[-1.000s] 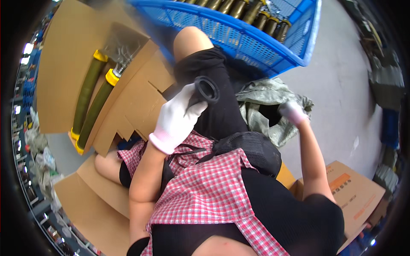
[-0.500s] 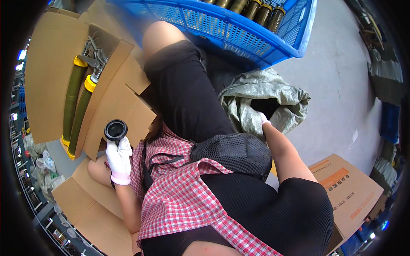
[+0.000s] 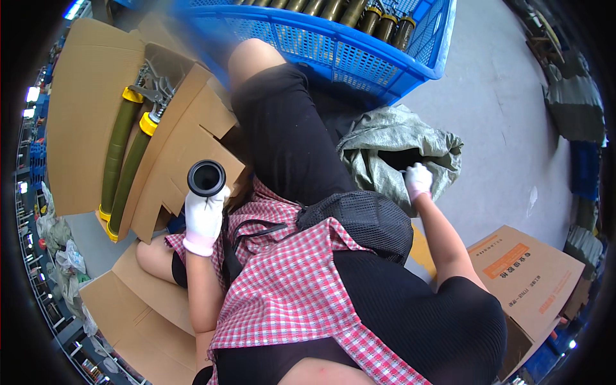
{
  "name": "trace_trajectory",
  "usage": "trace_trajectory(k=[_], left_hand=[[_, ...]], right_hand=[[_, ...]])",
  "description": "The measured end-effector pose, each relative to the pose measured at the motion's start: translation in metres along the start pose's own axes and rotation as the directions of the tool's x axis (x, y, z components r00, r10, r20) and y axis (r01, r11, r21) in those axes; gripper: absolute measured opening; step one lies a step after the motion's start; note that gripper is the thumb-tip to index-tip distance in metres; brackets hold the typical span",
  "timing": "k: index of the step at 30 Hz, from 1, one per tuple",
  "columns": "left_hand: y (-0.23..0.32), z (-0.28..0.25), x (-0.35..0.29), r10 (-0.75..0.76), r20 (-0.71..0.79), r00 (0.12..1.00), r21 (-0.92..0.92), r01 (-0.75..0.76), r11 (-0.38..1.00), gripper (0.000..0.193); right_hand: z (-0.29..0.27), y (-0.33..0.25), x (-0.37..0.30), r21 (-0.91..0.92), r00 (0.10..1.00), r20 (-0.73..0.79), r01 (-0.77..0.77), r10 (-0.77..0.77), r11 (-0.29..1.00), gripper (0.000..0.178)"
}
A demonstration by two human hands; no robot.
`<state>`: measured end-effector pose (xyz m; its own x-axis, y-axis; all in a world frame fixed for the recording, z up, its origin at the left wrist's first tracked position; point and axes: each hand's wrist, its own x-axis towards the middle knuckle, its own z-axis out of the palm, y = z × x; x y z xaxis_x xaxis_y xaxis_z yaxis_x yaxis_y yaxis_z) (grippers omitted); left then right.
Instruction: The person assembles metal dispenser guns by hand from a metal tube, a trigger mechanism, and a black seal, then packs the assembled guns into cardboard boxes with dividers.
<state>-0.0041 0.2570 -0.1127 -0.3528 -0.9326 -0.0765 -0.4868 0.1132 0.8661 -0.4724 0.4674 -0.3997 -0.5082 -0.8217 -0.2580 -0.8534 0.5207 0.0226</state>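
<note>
In my white-gloved left hand is a round black cap with a raised rim, its hollow side facing up. The fingers close around its lower edge, above the left thigh. At the mouth of a grey-green woven sack, my gloved right hand has its fingers drawn together. What they hold, if anything, is too small to make out. Dark contents show inside the sack's opening.
An open cardboard box at left holds two olive caulking guns with yellow collars. A blue perforated crate at the far side contains several similar tubes. Another carton stands at right, and a black mesh pouch lies at my waist.
My right hand has come up out of the sack's mouth, so the whole glove now shows. The left hand has shifted right and slightly up with the black cap.
</note>
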Motion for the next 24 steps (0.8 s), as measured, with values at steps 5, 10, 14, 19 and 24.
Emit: trace_trajectory(k=[5,10,14,19,24], left_hand=[[0.064,0.024,0.017,-0.047,0.038,0.998,-0.53,0.061,0.846,0.027],[0.125,0.033,0.041,0.359,-0.196,0.913,-0.855,-0.338,0.393,0.019],[0.161,-0.017,0.037,0.13,-0.598,0.791,-0.756,-0.61,0.237,0.02],[0.141,-0.083,0.029,-0.237,-0.454,0.859,-0.868,-0.487,-0.099,0.016],[0.076,-0.09,0.048,-0.244,-0.475,0.846,-0.848,-0.514,-0.13,0.017]], right_hand=[[-0.26,-0.11,-0.014,0.978,0.993,-0.116,0.117,-0.016,0.17,0.028],[-0.378,-0.275,-0.061,0.825,0.76,-0.485,0.562,-0.433,0.062,0.074],[-0.414,-0.353,-0.075,0.339,0.338,-0.876,0.939,-0.343,0.058,0.077],[-0.431,-0.43,-0.105,0.004,-0.073,-0.973,0.943,-0.219,-0.332,0.035],[-0.429,-0.455,-0.074,0.035,-0.315,-0.803,0.822,-0.506,-0.568,0.031]])
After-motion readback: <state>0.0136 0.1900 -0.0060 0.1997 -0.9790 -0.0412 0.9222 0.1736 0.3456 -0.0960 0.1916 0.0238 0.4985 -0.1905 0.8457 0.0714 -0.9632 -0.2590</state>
